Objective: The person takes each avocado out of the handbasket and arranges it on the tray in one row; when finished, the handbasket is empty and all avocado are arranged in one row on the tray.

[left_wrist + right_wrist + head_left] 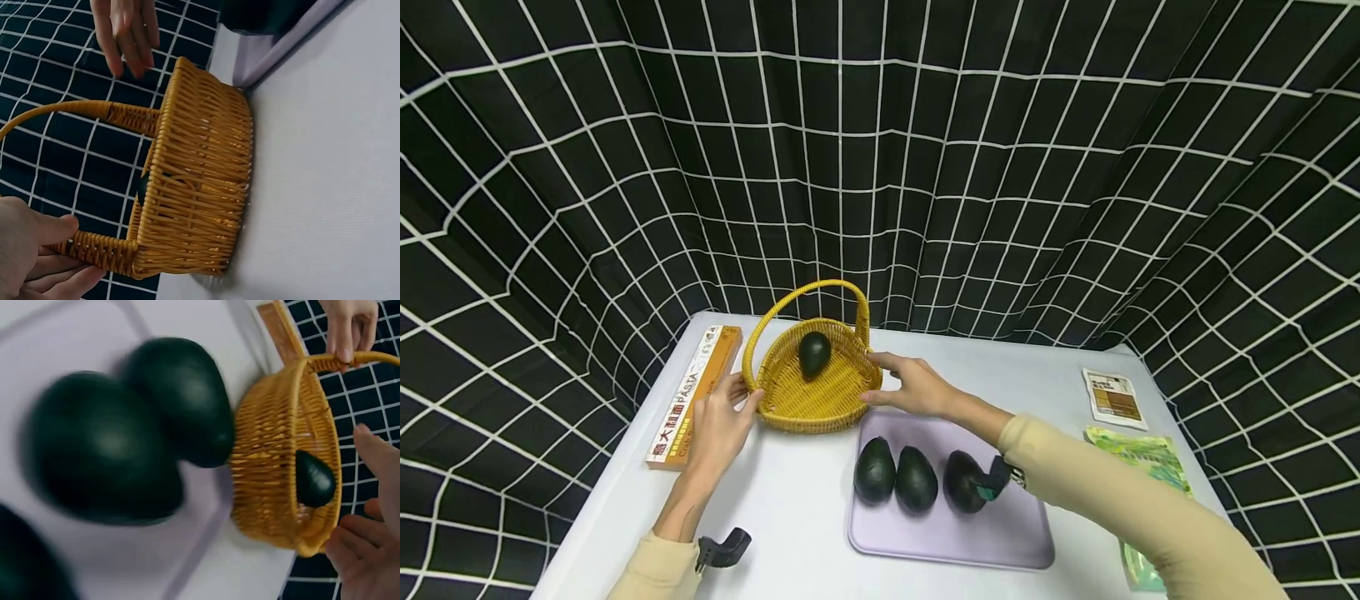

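A yellow wicker basket (808, 425) with a tall arched handle stands at the back of the table, one dark green avocado (814, 354) lying inside it. My left hand (722, 425) grips the lower left end of the handle between thumb and fingers, which the left wrist view shows from close by. On the basket's other side, my right hand (917, 387) reaches out with thumb and fingers spread, holding nothing. In the right wrist view its fingertips (337, 540) are right at the rim. Nearer me, three more avocados (917, 481) lie in a row on a lilac tray (951, 542).
An orange and white pasta box (681, 412) lies left of the basket, close to my left hand. At the table's right side are a small white and brown packet (1115, 398) and a green patterned packet (1150, 458), partly behind my right sleeve. A black grid-patterned curtain (925, 167) surrounds the table.
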Available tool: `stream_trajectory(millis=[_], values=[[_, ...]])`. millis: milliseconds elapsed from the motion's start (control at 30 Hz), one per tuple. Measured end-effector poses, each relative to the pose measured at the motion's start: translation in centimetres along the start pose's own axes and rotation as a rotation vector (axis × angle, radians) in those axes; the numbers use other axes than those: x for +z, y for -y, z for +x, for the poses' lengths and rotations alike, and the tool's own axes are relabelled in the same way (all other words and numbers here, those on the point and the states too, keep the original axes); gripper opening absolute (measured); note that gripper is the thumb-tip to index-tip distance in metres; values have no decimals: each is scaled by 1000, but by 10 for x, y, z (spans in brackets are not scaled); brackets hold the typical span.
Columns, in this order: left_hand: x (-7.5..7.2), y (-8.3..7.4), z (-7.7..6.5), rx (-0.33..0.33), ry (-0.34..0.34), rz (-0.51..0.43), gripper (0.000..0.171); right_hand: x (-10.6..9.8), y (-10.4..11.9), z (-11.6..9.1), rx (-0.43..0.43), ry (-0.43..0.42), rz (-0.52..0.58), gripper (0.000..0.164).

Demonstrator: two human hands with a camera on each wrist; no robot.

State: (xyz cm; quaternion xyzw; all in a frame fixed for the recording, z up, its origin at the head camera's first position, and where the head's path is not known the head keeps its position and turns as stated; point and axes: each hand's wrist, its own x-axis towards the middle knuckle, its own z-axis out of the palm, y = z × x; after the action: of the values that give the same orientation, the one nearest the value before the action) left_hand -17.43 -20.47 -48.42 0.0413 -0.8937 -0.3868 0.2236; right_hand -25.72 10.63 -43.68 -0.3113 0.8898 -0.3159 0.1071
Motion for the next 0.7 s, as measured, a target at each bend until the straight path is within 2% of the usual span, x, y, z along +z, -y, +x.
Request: stream_trajectory(millis=[133,333,500,700], values=[[-3,1,4,-17,16,-20,44,6,9,35,6,58,3,78],[-2,1,6,-56,48,-32,45,16,15,75,30,60,-14,85],[0,0,6,-58,56,-24,45,24,14,98,66,75,-39,86],[-4,2,5,-60,52,10,46,32,17,121,31,99,-59,84]])
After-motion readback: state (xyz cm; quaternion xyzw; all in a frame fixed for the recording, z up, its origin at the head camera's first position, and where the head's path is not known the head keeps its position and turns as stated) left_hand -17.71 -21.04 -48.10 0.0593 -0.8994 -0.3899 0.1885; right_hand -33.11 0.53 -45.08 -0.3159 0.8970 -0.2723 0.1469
